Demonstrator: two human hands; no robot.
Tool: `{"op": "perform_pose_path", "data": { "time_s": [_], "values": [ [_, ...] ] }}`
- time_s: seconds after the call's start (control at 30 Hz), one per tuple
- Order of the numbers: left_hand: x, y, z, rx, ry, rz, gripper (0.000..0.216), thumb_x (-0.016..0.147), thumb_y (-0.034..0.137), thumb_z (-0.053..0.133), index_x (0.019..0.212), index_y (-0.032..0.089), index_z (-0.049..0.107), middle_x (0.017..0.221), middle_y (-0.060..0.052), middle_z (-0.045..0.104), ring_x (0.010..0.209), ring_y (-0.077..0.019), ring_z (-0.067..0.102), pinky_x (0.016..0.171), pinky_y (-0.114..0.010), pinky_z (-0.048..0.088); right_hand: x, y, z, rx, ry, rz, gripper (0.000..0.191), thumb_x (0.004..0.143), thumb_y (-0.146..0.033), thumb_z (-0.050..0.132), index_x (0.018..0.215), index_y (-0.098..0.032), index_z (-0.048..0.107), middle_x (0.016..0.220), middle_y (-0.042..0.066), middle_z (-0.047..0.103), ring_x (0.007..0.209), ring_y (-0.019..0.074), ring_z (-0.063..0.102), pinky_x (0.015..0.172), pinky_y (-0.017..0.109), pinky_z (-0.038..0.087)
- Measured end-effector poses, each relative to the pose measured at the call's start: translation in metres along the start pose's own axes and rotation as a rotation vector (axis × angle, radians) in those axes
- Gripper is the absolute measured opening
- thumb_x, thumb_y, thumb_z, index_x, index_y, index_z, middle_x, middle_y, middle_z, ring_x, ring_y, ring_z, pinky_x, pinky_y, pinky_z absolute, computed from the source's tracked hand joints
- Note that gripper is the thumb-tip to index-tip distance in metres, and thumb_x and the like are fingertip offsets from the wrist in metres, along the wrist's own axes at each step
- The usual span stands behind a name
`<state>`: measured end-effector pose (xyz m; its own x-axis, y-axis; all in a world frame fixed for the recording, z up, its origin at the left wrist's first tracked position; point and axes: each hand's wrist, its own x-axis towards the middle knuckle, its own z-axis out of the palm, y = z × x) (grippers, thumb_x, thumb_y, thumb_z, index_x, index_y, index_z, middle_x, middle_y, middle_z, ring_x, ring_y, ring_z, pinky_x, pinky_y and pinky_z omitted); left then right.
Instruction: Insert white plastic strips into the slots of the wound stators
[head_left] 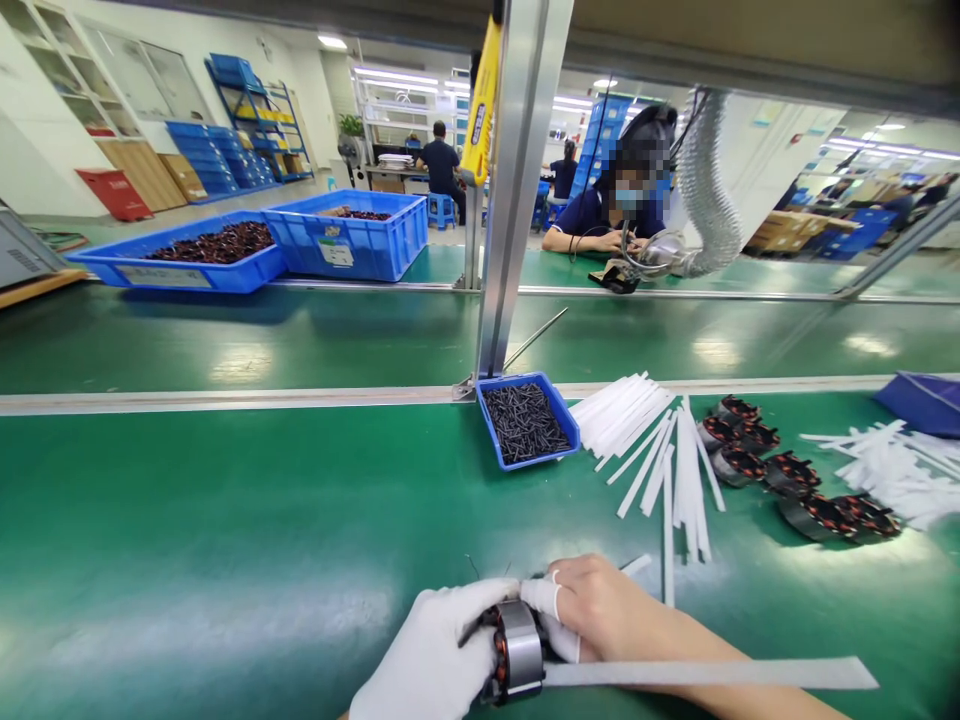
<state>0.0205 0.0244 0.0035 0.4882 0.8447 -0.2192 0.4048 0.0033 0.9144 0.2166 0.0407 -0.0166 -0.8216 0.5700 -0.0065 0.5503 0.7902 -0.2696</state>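
My left hand (429, 655), in a white glove, is closed around the left side of a motor stator (523, 652) with a grey metal ring, black insulator ends and copper windings. From the right, my right hand (592, 608), with white covers on some fingers, closes against the stator's edge; its fingertips are partly hidden. A long white strip (720, 673) runs from the stator to the right, across my right forearm. Thin wires (472, 566) stick up beyond my left hand. Several white strips (684, 480) lie fanned out on the green table ahead of my right hand.
A small blue tray (501, 462) holds short black pieces. More stators (791, 475) stand at the right beside a pile of white strips (896, 470). A metal post (512, 200) rises mid-table. Blue bins (352, 235) stand far left; a co-worker (600, 225) sits opposite.
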Motion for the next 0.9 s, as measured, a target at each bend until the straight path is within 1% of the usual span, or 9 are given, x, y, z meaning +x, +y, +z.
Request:
{"op": "perform_pose_path", "data": {
  "time_s": [0.13,0.23,0.3,0.43,0.5,0.57,0.67,0.77,0.9],
  "values": [
    [-0.001,-0.005,-0.005,0.153,0.002,0.091,0.033,0.068,0.006,0.039,0.085,0.023,0.061,0.075,0.005,0.066,0.067,-0.0118,0.058,0.062,-0.016,0.044,-0.004,0.005,-0.025,0.133,-0.008,0.026,0.015,0.082,-0.021,0.046,0.081,-0.015,0.059,0.065,0.004,0.060,0.058,0.0131,0.050,0.056,0.023,0.035],
    [0.001,-0.016,-0.009,0.489,0.101,0.426,0.037,0.068,0.008,0.045,0.097,0.025,0.060,0.093,0.000,0.068,0.078,-0.0155,0.062,0.070,-0.021,0.048,-0.023,0.031,-0.058,0.264,0.158,0.205,0.021,0.085,-0.032,0.049,0.093,-0.018,0.062,0.081,0.004,0.065,0.072,0.0138,0.057,0.066,0.022,0.040],
    [0.004,-0.025,-0.010,0.778,0.298,0.630,0.036,0.066,0.011,0.050,0.095,0.027,0.062,0.104,-0.007,0.064,0.089,-0.0241,0.060,0.072,-0.031,0.050,-0.041,0.057,-0.074,0.216,0.319,0.451,0.021,0.085,-0.030,0.048,0.086,-0.017,0.065,0.080,0.004,0.066,0.072,0.0143,0.059,0.067,0.021,0.042],
    [0.009,-0.038,-0.008,1.101,0.733,0.714,0.041,0.069,0.011,0.051,0.104,0.031,0.059,0.109,-0.011,0.060,0.101,-0.0321,0.053,0.075,-0.043,0.047,-0.065,0.104,-0.074,-0.038,0.229,0.672,0.018,0.080,-0.018,0.049,0.075,-0.017,0.067,0.072,0.004,0.063,0.066,0.0157,0.057,0.061,0.023,0.042],
    [0.010,-0.041,-0.010,1.104,0.661,0.818,0.047,0.075,0.013,0.050,0.118,0.031,0.050,0.109,-0.008,0.061,0.102,-0.0277,0.053,0.084,-0.041,0.045,-0.065,0.117,-0.063,-0.080,0.193,0.658,0.018,0.074,-0.011,0.050,0.070,-0.015,0.067,0.071,0.006,0.060,0.067,0.0167,0.055,0.061,0.024,0.041],
    [0.010,-0.045,-0.014,0.982,0.410,0.883,0.051,0.081,0.020,0.047,0.129,0.028,0.036,0.111,-0.007,0.062,0.104,-0.0234,0.054,0.090,-0.034,0.044,-0.061,0.122,-0.053,-0.094,0.168,0.632,0.020,0.067,-0.003,0.049,0.067,-0.014,0.066,0.071,0.006,0.057,0.069,0.0174,0.054,0.062,0.024,0.039],
    [0.009,-0.058,-0.018,0.731,0.191,0.693,0.055,0.085,0.020,0.041,0.136,0.025,0.022,0.123,-0.007,0.055,0.108,-0.0197,0.054,0.092,-0.026,0.044,-0.056,0.123,-0.047,-0.116,0.128,0.574,0.028,0.057,0.005,0.045,0.063,-0.015,0.063,0.070,0.005,0.053,0.076,0.0187,0.051,0.064,0.024,0.038],
    [0.006,-0.069,-0.021,0.588,0.179,0.447,0.053,0.083,0.015,0.042,0.132,0.031,0.032,0.127,-0.002,0.052,0.109,-0.0202,0.054,0.092,-0.026,0.045,-0.057,0.124,-0.048,-0.123,0.108,0.518,0.029,0.054,0.006,0.043,0.063,-0.015,0.061,0.071,0.005,0.052,0.079,0.0197,0.048,0.067,0.026,0.037],
    [0.004,-0.065,-0.026,0.407,0.107,0.341,0.046,0.080,0.020,0.050,0.123,0.036,0.046,0.123,-0.001,0.056,0.112,-0.0254,0.051,0.094,-0.034,0.042,-0.059,0.124,-0.049,-0.110,0.113,0.484,0.025,0.053,0.005,0.043,0.060,-0.015,0.058,0.069,0.006,0.052,0.078,0.0203,0.047,0.068,0.027,0.037]
  ]
}}
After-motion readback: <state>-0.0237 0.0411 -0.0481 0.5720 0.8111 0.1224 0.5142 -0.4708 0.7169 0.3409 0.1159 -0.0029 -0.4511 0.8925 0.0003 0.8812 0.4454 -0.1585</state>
